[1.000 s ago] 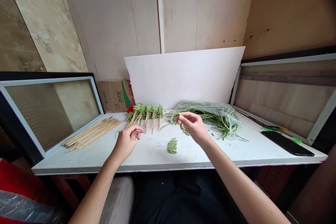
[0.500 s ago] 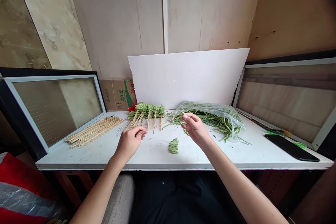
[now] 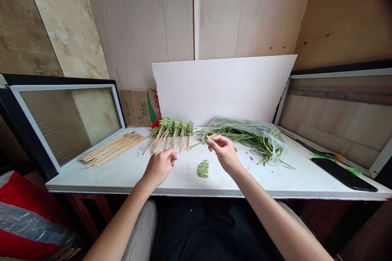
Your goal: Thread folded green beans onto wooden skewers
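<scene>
Skewer (image 3: 190, 147) needs a straight push, in my judgement: line it up with the middle of the bean piece (image 3: 208, 137), press slowly, keep your fingertips off the point's path. Too much side load could bend the stick or split the bean. Support it close to the entry point if it flexes.

Position: skewer spans the gap between your hands, slanting up and away from left to right. Left hand (image 3: 159, 167) is closed, thumb and fingers pinching the near end. Right hand (image 3: 225, 153) has thumb and fingertips pinched on the bean piece at the far end, other fingers loosely curled. Can't tell how deep the point is in.

Cut bean stack (image 3: 203, 169) sits on the table (image 3: 183, 183) between your hands, toward the front edge.
</scene>
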The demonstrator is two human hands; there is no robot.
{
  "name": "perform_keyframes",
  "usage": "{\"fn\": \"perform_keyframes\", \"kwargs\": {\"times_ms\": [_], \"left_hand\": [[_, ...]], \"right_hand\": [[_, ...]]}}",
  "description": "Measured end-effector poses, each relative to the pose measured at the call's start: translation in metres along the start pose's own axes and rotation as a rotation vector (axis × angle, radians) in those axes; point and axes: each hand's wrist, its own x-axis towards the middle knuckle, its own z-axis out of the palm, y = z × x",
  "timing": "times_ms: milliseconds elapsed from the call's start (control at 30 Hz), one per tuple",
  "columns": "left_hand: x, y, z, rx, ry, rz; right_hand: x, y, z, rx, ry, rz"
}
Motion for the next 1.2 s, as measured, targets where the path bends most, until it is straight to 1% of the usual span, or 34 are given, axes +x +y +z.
{"fn": "perform_keyframes", "kwargs": {"times_ms": [167, 300, 400, 467, 533, 600, 667, 733, 800, 900, 1033, 1100, 1200], "left_hand": [[0.0, 0.003, 0.002, -0.059, -0.023, -0.012], [-0.001, 0.003, 0.008, -0.16, -0.092, -0.053], [-0.001, 0.004, 0.011, -0.248, -0.141, -0.071], [0.0, 0.006, 0.012, -0.297, -0.148, -0.085], [0.001, 0.007, 0.012, -0.335, -0.119, -0.108], [0.003, 0.008, 0.011, -0.346, -0.048, -0.121], [0.003, 0.008, 0.011, -0.324, 0.034, -0.103], [0.003, 0.008, 0.012, -0.279, 0.079, -0.076], [0.001, 0.008, 0.013, -0.228, 0.084, -0.058], [0.0, 0.006, 0.014, -0.187, 0.051, -0.052], [-0.002, 0.004, 0.016, -0.224, -0.055, -0.061], [-0.003, 0.005, 0.017, -0.236, -0.103, -0.068], [-0.002, 0.009, 0.017, -0.247, -0.13, -0.094]], "right_hand": [[-0.001, -0.003, 0.002, -0.032, -0.017, -0.028], [-0.002, -0.007, 0.001, -0.052, -0.022, -0.025], [-0.001, -0.008, -0.003, -0.075, -0.047, -0.009], [0.003, -0.008, -0.009, -0.092, -0.07, 0.004], [0.007, -0.01, -0.016, -0.108, -0.066, 0.023], [0.011, -0.012, -0.024, -0.116, -0.039, 0.041], [0.014, -0.014, -0.028, -0.104, -0.019, 0.059], [0.015, -0.013, -0.027, -0.076, -0.024, 0.081], [0.013, -0.011, -0.023, -0.046, -0.042, 0.089], [0.007, -0.004, -0.014, -0.029, -0.068, 0.066], [-0.001, 0.007, -0.003, -0.057, -0.115, 0.019], [-0.002, 0.011, 0.0, -0.07, -0.132, 0.027], [-0.002, 0.012, 0.0, -0.091, -0.127, 0.073]]}}
